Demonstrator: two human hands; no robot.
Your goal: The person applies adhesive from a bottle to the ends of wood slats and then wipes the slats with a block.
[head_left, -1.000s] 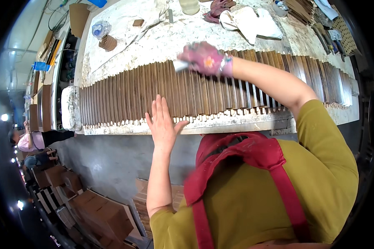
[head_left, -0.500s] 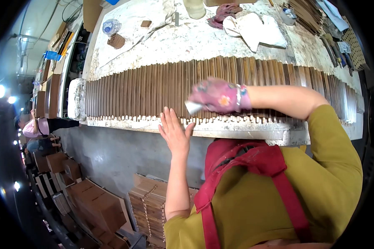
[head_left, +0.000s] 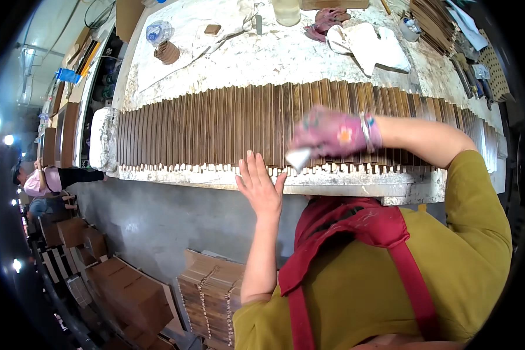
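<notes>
A long row of dark brown wooden strips (head_left: 210,125) lies side by side across the table, with pale tenon-like ends (head_left: 184,168) along the near edge. My left hand (head_left: 261,189) is bare and rests flat at those ends near the middle, fingers stretched and thumb apart. Over the strips to its right is my right hand (head_left: 335,135), in a pink flowered glove and somewhat blurred. Its fingers are closed on a small white wad (head_left: 298,158), which looks like cloth and meets the strips near their pale ends.
Beyond the row on the stained table (head_left: 233,70) are a plastic bottle (head_left: 158,32), a jar (head_left: 286,13), a white cloth (head_left: 370,46) and a purple glove (head_left: 326,24). Tools (head_left: 469,76) lie far right. Cartons (head_left: 128,291) stand lower left; another person (head_left: 44,179) is at far left.
Both my hands have shifted to the right along the row, the right one with the white wad still in it. The view has moved slightly too.
</notes>
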